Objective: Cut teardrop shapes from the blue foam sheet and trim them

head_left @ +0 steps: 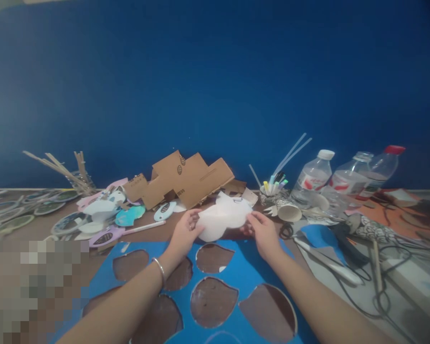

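Observation:
A white cloud-like cutout (pixel 220 219) with a wavy outline is held up between my two hands. My left hand (pixel 186 229) pinches its left edge, and a silver bangle circles that wrist. My right hand (pixel 263 234) grips the right edge between thumb and fingers. Below the hands lies a blue sheet (pixel 215 265) with several rounded and leaf-shaped holes cut through it, the brown tabletop showing through them. Just behind the cutout sits a folded piece of brown cardboard (pixel 189 179).
Left stand sticks in a holder (pixel 80 181), coloured cutouts (pixel 131 216) and a white pen (pixel 145 227). To the right are a patterned cup of markers (pixel 272 191), plastic bottles (pixel 313 174), a cardboard tube (pixel 289 212) and a white corded tool (pixel 329 263). A blue wall (pixel 215 86) rises behind.

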The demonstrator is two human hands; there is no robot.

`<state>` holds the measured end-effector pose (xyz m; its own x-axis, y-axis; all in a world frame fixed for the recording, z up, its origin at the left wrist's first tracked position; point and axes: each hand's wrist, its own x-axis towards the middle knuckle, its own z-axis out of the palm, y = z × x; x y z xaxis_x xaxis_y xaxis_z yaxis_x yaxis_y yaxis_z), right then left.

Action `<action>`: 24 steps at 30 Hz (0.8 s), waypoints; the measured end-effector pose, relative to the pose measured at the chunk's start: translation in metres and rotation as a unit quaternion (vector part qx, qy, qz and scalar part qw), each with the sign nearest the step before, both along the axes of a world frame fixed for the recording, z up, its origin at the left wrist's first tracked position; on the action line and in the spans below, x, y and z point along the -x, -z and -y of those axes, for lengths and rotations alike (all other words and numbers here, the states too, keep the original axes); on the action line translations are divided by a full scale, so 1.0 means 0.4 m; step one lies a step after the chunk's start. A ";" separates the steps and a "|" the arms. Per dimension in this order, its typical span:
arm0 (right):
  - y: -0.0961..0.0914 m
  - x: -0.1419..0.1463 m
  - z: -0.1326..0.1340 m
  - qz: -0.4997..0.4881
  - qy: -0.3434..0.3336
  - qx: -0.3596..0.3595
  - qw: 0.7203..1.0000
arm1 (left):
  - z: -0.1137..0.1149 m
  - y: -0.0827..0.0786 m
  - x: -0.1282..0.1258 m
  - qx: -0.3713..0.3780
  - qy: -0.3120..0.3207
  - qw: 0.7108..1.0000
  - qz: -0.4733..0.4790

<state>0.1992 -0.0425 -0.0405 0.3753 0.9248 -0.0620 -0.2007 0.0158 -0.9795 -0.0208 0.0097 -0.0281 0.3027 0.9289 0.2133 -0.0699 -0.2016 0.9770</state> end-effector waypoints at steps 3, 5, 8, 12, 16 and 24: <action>-0.004 -0.001 -0.001 -0.027 0.024 0.001 0.999 | -0.011 0.013 0.004 -0.014 -0.065 0.998 0.002; -0.005 -0.003 -0.001 -0.037 0.031 0.000 0.999 | -0.021 0.023 0.009 -0.023 -0.108 0.994 -0.007; -0.005 -0.004 -0.001 -0.041 0.029 -0.004 0.999 | -0.032 0.029 0.017 -0.039 -0.172 0.983 -0.043; -0.003 -0.004 -0.002 -0.025 0.010 -0.007 1.000 | -0.021 0.008 0.025 -0.094 -0.243 0.957 -0.127; -0.004 0.001 0.004 0.017 -0.052 -0.008 0.998 | 0.023 -0.033 0.014 -0.194 -0.191 0.939 -0.211; -0.023 0.049 0.044 0.081 -0.187 -0.045 0.978 | 0.104 -0.066 -0.017 -0.272 0.021 0.919 -0.284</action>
